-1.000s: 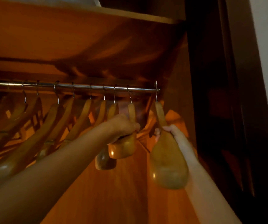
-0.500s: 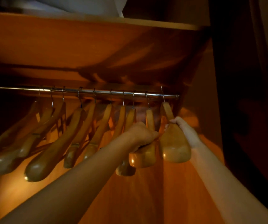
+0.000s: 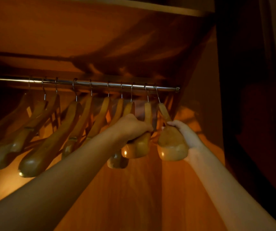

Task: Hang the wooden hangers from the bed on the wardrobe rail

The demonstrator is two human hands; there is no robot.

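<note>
Rail: I've got the wardrobe rail running left to right across the top of the cupboard, hooks lined up all along it, its right end stopping at the side wall.
Left hand: my left hand is wrapped shut around the second hanger from the right, its hook over the rail.
Right hand: my right hand is cupped closed on the far-right hanger, whose hook is on the rail but slanting, not hanging straight.
Row: the other wooden hangers fan out to the left, already hung, packed close.
Risk, hook: if I let go while that right hook leans, I reckon the hanger could swing hard or slide off.
Risk, crowding: the two hangers in my hands are just beside each other; they may knock or tangle on release.
Risk, wall: the right hanger sits near the side panel and could bang it.
Risk, light: it's dim in here; I can't tell how deep each hook sits.
</note>
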